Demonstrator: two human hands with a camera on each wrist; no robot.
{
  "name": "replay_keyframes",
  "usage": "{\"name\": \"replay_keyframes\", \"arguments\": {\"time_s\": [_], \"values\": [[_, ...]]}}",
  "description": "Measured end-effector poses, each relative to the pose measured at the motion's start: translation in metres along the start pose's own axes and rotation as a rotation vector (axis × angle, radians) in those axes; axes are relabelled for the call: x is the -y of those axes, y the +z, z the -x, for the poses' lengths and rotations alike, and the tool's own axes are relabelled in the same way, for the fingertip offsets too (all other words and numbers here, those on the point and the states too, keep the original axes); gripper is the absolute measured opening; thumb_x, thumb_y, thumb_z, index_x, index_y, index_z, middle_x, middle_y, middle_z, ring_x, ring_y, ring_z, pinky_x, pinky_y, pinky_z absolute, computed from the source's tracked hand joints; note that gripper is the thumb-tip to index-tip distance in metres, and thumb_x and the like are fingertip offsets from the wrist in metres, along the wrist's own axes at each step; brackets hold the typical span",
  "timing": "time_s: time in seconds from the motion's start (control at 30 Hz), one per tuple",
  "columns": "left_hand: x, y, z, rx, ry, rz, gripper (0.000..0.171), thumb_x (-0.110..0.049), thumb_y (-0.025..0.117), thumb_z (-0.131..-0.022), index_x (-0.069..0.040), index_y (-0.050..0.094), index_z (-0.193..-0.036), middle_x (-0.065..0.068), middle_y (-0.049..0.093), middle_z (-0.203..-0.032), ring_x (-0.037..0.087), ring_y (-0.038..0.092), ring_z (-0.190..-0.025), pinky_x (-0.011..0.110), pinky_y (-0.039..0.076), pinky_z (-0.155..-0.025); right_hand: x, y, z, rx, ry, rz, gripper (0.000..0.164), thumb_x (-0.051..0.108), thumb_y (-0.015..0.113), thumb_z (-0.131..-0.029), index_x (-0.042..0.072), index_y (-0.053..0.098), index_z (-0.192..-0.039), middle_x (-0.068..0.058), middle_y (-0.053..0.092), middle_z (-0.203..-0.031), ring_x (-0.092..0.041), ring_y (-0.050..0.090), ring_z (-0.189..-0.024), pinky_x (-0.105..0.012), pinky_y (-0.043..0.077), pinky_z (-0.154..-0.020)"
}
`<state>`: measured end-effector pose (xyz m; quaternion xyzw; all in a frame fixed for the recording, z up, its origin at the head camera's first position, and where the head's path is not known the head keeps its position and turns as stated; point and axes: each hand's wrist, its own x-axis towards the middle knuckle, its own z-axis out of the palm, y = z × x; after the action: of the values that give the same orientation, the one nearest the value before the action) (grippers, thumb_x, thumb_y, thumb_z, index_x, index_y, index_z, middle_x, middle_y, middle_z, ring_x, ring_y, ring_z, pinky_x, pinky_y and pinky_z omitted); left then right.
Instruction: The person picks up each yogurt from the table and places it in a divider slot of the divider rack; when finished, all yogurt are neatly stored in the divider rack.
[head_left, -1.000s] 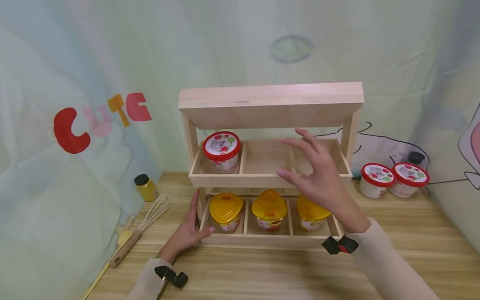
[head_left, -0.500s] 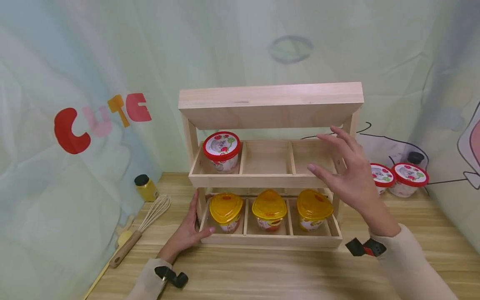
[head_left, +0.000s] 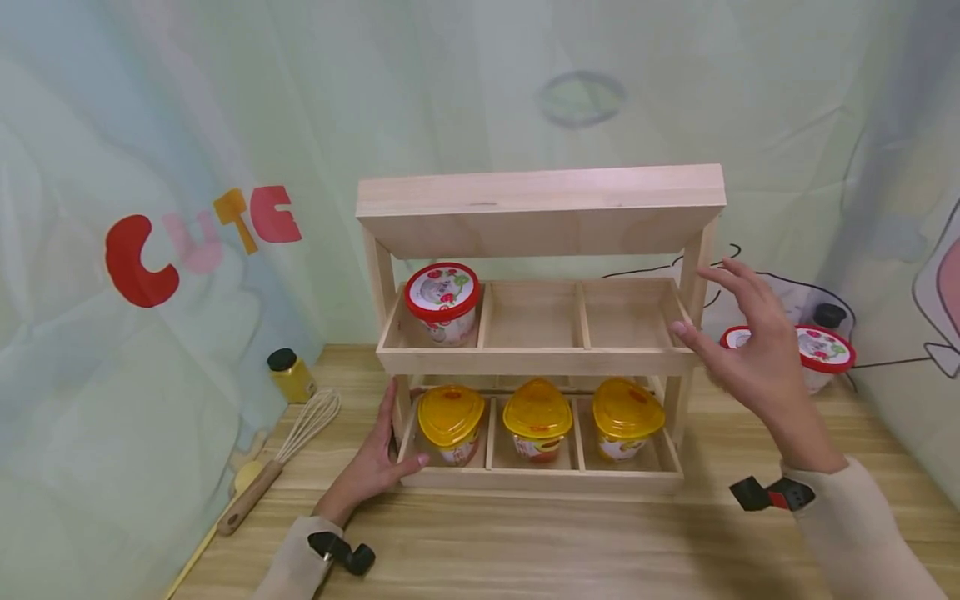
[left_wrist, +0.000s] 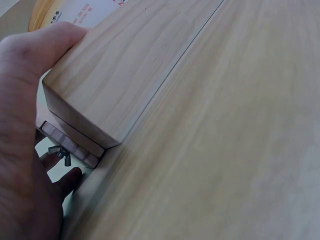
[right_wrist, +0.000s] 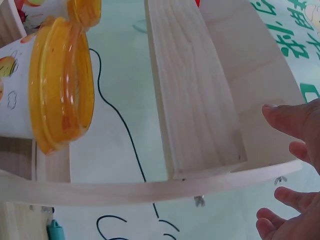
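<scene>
A two-tier wooden display rack point(head_left: 528, 362) stands on the table. My left hand point(head_left: 367, 471) holds its lower left corner, thumb over the front edge and fingers round the side, as the left wrist view shows. A tub with a red lid point(head_left: 442, 292) sits in the upper left compartment. Three cups with yellow lids point(head_left: 537, 408) fill the lower compartments. My right hand point(head_left: 757, 354) hovers by the upper tier's right end, fingers spread and holding nothing. It partly covers one of two red-lidded tubs point(head_left: 825, 348) behind it on the right.
On the left lie a whisk point(head_left: 281, 462) and a small yellow jar with a black lid point(head_left: 292, 375). A black-capped item point(head_left: 829, 315) stands behind the right-hand tubs. Printed fabric point(head_left: 480, 100) hangs behind the table and along both sides.
My right hand has moved right, from in front of the upper compartments to beyond the rack's right end, uncovering the right yellow-lidded cup. The left hand has stayed in place.
</scene>
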<state>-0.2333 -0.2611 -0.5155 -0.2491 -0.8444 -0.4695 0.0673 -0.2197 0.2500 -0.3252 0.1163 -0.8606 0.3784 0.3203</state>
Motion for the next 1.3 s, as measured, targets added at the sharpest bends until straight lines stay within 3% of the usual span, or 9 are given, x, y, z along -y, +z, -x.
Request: {"name": "replay_keyframes", "arguments": {"time_s": [0.17, 0.43, 0.63, 0.8, 1.07, 1.3], "values": [[0.001, -0.001, 0.0, -0.002, -0.002, -0.018, 0.138, -0.015, 0.09, -0.083, -0.022, -0.015, -0.172, 0.031, 0.023, -0.175, 0.06, 0.026, -0.159, 0.082, 0.019, -0.12, -0.01, -0.002, 0.002, -0.004, 0.049, 0.02, 0.074, 0.022, 0.087, -0.09, 0.023, 0.056, -0.157, -0.015, 0.04, -0.173, -0.046, 0.032, -0.161, -0.085, 0.019, -0.122], [0.002, 0.0, 0.0, -0.01, -0.009, -0.037, 0.138, -0.016, 0.09, -0.083, -0.023, -0.014, -0.173, 0.03, 0.027, -0.174, 0.059, 0.029, -0.157, 0.08, 0.02, -0.121, -0.025, -0.006, 0.003, -0.018, 0.09, 0.062, 0.073, 0.021, 0.083, -0.094, 0.022, 0.052, -0.16, -0.014, 0.043, -0.171, -0.049, 0.046, -0.146, -0.076, 0.044, -0.113], [0.0, -0.001, 0.0, -0.012, -0.022, -0.045, 0.138, -0.018, 0.09, -0.083, -0.022, -0.014, -0.173, 0.03, 0.026, -0.175, 0.056, 0.028, -0.159, 0.074, 0.019, -0.122, -0.042, -0.009, 0.006, -0.016, 0.137, 0.076, 0.069, 0.022, 0.076, -0.099, 0.02, 0.048, -0.162, -0.017, 0.043, -0.17, -0.051, 0.045, -0.144, -0.079, 0.042, -0.111], [0.0, 0.0, 0.0, -0.008, -0.012, -0.027, 0.139, -0.016, 0.09, -0.082, -0.022, -0.015, -0.173, 0.032, 0.025, -0.174, 0.059, 0.026, -0.159, 0.08, 0.019, -0.121, -0.062, -0.012, 0.009, 0.004, 0.214, 0.131, 0.07, 0.025, 0.071, -0.102, 0.019, 0.042, -0.165, -0.018, 0.04, -0.172, -0.053, 0.043, -0.146, -0.082, 0.041, -0.109], [0.003, 0.0, 0.0, -0.005, 0.003, -0.024, 0.138, -0.016, 0.09, -0.083, -0.023, -0.016, -0.172, 0.033, 0.023, -0.174, 0.061, 0.027, -0.158, 0.084, 0.019, -0.12, -0.101, -0.014, 0.013, 0.097, 0.354, 0.171, 0.072, 0.032, 0.063, -0.106, 0.014, 0.033, -0.169, -0.027, 0.028, -0.175, -0.057, 0.026, -0.158, -0.087, 0.026, -0.117], [0.003, 0.0, 0.0, -0.003, -0.005, -0.021, 0.138, -0.018, 0.09, -0.083, -0.024, -0.016, -0.172, 0.032, 0.022, -0.176, 0.061, 0.024, -0.159, 0.084, 0.019, -0.121, -0.127, -0.008, 0.014, 0.147, 0.384, 0.202, 0.069, 0.032, 0.061, -0.107, 0.007, 0.035, -0.166, -0.034, 0.032, -0.169, -0.061, 0.028, -0.153, -0.085, 0.024, -0.118]]}}
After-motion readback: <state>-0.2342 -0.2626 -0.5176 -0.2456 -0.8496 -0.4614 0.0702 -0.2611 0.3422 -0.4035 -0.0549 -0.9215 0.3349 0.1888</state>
